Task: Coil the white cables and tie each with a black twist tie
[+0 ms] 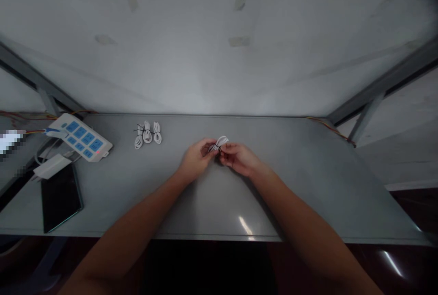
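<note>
Near the middle of the grey table, a coiled white cable (222, 140) with a dark tie around it is held between both hands. My left hand (197, 158) is closed on the coil's left side. My right hand (239, 158) pinches at the dark tie on the right side, its fingertips close to those of the left. To the left, three white cable bundles with dark ties lie side by side: a left one (138, 141), a middle one (147, 132) and a right one (157, 133).
On the left of the grey table (308, 185) are a white power strip (84, 137) with blue sockets, a white adapter (54, 166) and a dark tablet (61, 197). A white wall (191, 57) rises behind, with metal posts at both sides.
</note>
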{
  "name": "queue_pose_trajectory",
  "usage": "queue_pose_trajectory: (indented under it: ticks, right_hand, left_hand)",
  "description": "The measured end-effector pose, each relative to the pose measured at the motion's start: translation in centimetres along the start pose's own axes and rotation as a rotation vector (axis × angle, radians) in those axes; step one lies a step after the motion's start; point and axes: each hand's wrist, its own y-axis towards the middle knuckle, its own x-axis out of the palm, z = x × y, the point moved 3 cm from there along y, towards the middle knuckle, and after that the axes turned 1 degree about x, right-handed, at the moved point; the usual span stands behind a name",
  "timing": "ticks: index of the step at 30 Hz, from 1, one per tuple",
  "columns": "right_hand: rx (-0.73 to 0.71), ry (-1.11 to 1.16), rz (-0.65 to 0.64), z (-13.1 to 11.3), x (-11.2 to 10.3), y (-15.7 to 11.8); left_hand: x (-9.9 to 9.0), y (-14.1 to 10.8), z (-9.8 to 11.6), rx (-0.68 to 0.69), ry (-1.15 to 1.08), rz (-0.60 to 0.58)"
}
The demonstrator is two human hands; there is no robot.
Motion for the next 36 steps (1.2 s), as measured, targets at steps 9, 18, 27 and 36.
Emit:
queue_pose_trajectory:
  ticks: [9,18,27,36]
  right_hand:
    - [0.08,0.02,-0.044,0.0,0.4,-0.1]
    - [-0.121,-0.561,0.192,0.5,-0.1,0.8]
    - [-0.146,-0.398,0.278,-0.4,-1.1,1.6]
    - [-0.585,-1.274,0.492,-2.8,-3.3,0.0]
  left_hand:
    - [-0.6,0.3,1.1,0.177,0.225,0.092]
    - [-1.0,0.6,0.0,0.004,0.17,0.102]
    - [0.0,0.8,-1.2,0.066,0.321,0.084]
    - [-1.1,1.4,-0.4,0.175,0.689,0.071]
